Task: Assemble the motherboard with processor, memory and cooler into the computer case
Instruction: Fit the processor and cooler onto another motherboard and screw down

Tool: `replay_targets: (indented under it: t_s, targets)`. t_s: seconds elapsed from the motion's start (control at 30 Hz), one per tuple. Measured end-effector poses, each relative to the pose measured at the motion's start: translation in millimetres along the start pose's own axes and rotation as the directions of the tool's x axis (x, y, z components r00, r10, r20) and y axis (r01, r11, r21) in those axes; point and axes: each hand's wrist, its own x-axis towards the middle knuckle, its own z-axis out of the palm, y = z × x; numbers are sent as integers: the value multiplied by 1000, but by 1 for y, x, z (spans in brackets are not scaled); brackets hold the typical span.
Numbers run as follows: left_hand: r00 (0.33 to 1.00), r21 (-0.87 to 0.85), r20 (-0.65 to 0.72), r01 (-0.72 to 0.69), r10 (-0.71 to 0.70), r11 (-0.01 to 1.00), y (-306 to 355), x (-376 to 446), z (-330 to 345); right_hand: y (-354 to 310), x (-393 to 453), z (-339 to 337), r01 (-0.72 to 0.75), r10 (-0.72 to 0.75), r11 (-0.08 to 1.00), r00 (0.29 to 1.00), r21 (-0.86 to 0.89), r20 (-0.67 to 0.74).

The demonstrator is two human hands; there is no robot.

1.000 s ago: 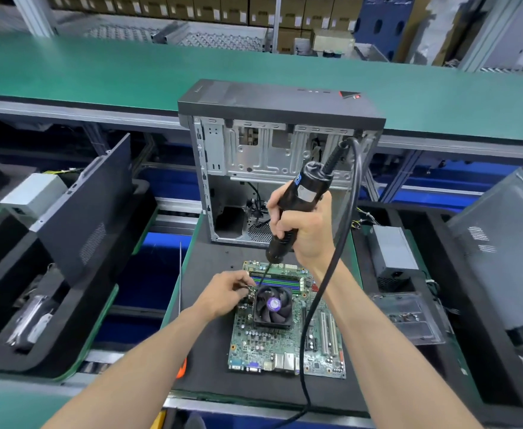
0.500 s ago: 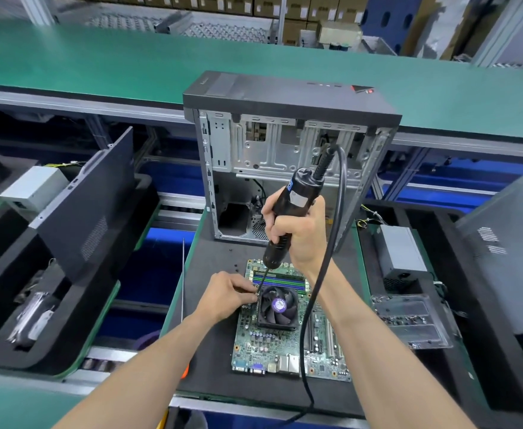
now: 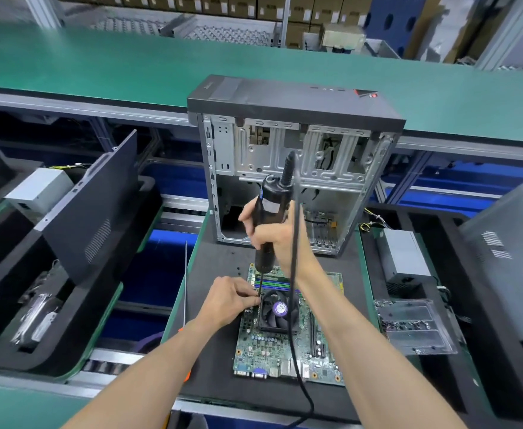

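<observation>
A green motherboard (image 3: pixel 266 351) lies flat on the black mat (image 3: pixel 217 274), with a black cooler fan (image 3: pixel 277 309) mounted on it and memory sticks (image 3: pixel 272 285) behind the fan. My right hand (image 3: pixel 277 239) grips a black electric screwdriver (image 3: pixel 269 209), held upright with its bit at the cooler's back left corner. My left hand (image 3: pixel 227 300) pinches the bit's tip at that corner. The open computer case (image 3: pixel 291 168) stands upright behind the board.
A power supply (image 3: pixel 404 257) and a clear plastic tray of screws (image 3: pixel 415 326) sit to the right. A dark side panel (image 3: pixel 93 205) leans at the left. A thin rod with an orange handle (image 3: pixel 186 289) lies along the mat's left edge. The screwdriver cable (image 3: pixel 294 305) hangs across the board.
The screwdriver has tipped more upright and its bit has come down to the cooler's corner. My left hand stays at that corner. The view has shifted slightly.
</observation>
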Motion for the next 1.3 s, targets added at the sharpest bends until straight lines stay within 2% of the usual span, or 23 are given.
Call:
replay_targets:
  t_s: [0.07, 0.1, 0.23, 0.67, 0.9, 1.3]
  targets:
    - [1000, -5, -15, 11, -11, 1000, -2, -1, 2, 3, -2, 4, 43, -49, 998, 986, -40, -157]
    - [1000, -13, -12, 14, -14, 1000, -2, -1, 3, 3, -2, 3, 51, -57, 998, 987, -47, -148]
    - [1000, -25, 1, 24, -24, 999, -4, 0, 4, -6, 2, -7, -4, 5, 1000, 998, -17, 67]
    - [1000, 11, 30, -3, 2, 1000, -2, 0, 4, -6, 4, -4, -48, 51, 997, 998, -61, 45]
    - [1000, 2, 26, 5, -5, 1000, -3, 0, 4, -6, 2, -6, 14, -11, 997, 999, -74, 43]
    - [1000, 19, 30, -7, 6, 1000, -1, -1, 2, -4, 4, -2, -5, 5, 995, 1000, -103, -8]
